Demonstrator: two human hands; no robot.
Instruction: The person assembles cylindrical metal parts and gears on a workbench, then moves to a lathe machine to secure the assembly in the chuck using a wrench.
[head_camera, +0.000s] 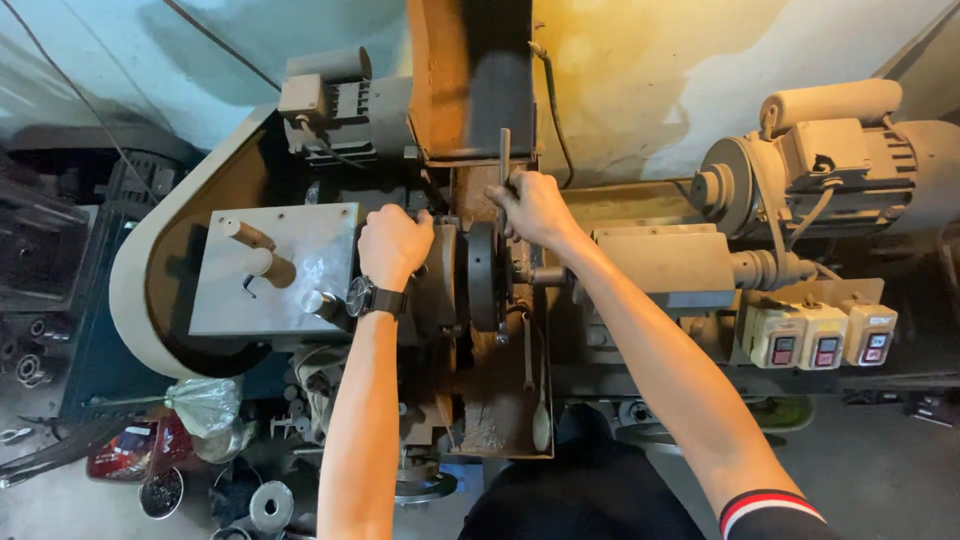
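Metal lever (504, 158): stiff, heavy, likely greasy; best gripped low on its shaft. Right hand (535, 205) clenched around it; left hand (393, 245) fisted on the machine housing (438, 275).

Both arms are reaching forward, bare to the elbow. Left hand (393, 245) is curling into a closed fist, knuckles up, wrist straight. Right hand (535, 208) is closing in a grip, forearm angling in from the lower right corner.
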